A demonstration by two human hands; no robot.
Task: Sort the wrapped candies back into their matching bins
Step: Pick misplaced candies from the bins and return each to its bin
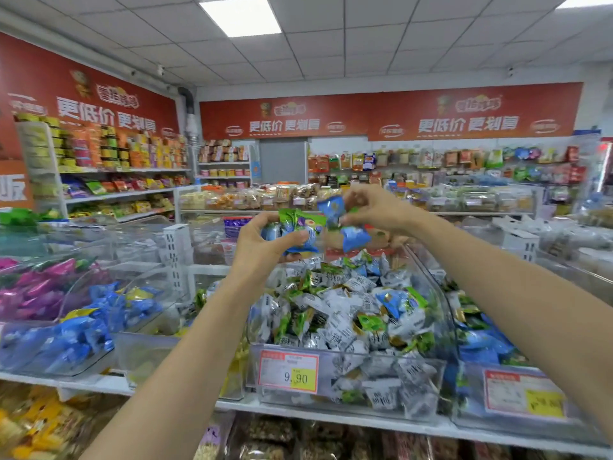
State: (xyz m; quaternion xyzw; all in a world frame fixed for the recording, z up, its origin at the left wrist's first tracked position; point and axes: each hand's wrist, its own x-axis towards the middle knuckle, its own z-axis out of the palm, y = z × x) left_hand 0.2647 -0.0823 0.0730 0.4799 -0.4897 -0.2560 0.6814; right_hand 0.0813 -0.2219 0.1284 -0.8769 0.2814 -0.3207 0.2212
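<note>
Gripped by left hand (260,244) and right hand (376,210): blue, green candies (354,238).

Top of centre bin (331,349): open, heaped with wrapped candies (348,313) to the rim.
Air above its back: taken by left hand (265,240) and right hand (374,210), close together, each gripping a few.
Right flank: tall curved clear wall (434,293) before right bin (471,400).
Left flank: white perforated post (177,247), then left bin (66,370), open-topped.
</note>
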